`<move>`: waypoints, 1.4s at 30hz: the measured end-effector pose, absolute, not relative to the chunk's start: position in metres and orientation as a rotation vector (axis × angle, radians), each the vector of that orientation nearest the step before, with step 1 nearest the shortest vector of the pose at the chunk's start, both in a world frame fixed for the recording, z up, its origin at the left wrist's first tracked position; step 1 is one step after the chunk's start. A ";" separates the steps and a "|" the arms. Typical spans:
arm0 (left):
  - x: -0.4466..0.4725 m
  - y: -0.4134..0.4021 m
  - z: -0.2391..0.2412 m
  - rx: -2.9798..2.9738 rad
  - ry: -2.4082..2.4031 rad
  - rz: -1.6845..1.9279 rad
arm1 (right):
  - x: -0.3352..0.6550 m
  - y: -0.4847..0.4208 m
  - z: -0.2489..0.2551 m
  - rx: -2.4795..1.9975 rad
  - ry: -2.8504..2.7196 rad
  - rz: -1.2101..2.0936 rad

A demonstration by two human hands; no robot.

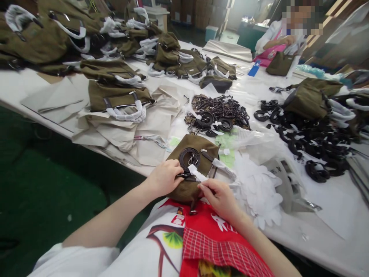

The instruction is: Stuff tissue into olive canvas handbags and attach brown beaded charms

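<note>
An olive canvas bag (193, 148) lies at the table's near edge, against my red apron. A coiled dark strap (188, 157) rests on top of it. My left hand (165, 177) is closed on the coil's lower edge, pinning it to the bag. My right hand (220, 198) pinches the end of a white foam wrap strip (197, 174) that runs up toward the strap's metal clasp. A wrapped bag handle (223, 166) lies just right of the coil.
A pile of white foam pieces (256, 190) lies right of the bag. Coiled black straps (314, 142) spread across the right. Finished olive bags (115, 96) and tissue paper cover the left. Another person (276, 38) works at the far end.
</note>
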State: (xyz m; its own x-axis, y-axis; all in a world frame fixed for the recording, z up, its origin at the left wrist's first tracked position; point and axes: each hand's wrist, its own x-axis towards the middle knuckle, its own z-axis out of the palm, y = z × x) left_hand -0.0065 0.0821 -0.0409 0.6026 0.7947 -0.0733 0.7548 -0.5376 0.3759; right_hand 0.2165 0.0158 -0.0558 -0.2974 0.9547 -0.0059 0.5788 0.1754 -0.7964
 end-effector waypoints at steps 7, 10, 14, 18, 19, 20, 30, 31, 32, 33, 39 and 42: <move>0.013 0.079 -0.053 2.184 1.339 0.180 | 0.209 0.026 -0.054 -1.533 -2.009 0.983; 0.015 0.078 -0.051 1.991 1.284 0.257 | 0.207 0.028 -0.051 -1.532 -2.050 0.957; 0.017 0.075 -0.047 1.777 1.212 0.311 | 0.206 0.029 -0.049 -1.532 -2.075 0.944; 0.019 0.072 -0.046 1.705 1.191 0.344 | 0.204 0.030 -0.051 -1.564 -2.075 0.950; 0.019 0.070 -0.045 1.714 1.180 0.347 | 0.204 0.030 -0.052 -1.571 -2.075 0.948; 0.020 0.068 -0.045 1.731 1.161 0.349 | 0.203 0.030 -0.052 -1.577 -2.079 0.940; 0.016 0.069 -0.034 1.996 1.111 0.251 | 0.206 0.019 -0.052 -1.670 -1.857 0.888; 0.015 0.071 -0.034 2.038 1.107 0.287 | 0.208 0.016 -0.051 -1.661 -1.759 0.918; 0.015 0.072 -0.034 2.066 1.098 0.334 | 0.210 0.014 -0.050 -1.642 -1.645 0.959; 0.015 0.072 -0.034 2.080 1.092 0.393 | 0.213 0.011 -0.049 -1.617 -1.524 1.006; 0.026 0.065 -0.032 1.937 1.069 0.760 | 0.226 0.000 -0.056 -1.539 -1.027 1.396; 0.034 0.061 -0.033 1.696 0.976 0.764 | 0.232 -0.004 -0.059 -1.425 -0.913 1.525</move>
State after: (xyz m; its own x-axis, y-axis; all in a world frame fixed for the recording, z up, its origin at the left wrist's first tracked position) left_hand 0.0342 0.0605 -0.0326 0.4759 0.8785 0.0410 0.2512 -0.1805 0.9510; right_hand 0.2321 -0.0037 -0.0592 -0.0039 0.9224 -0.3861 -0.0952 -0.3847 -0.9181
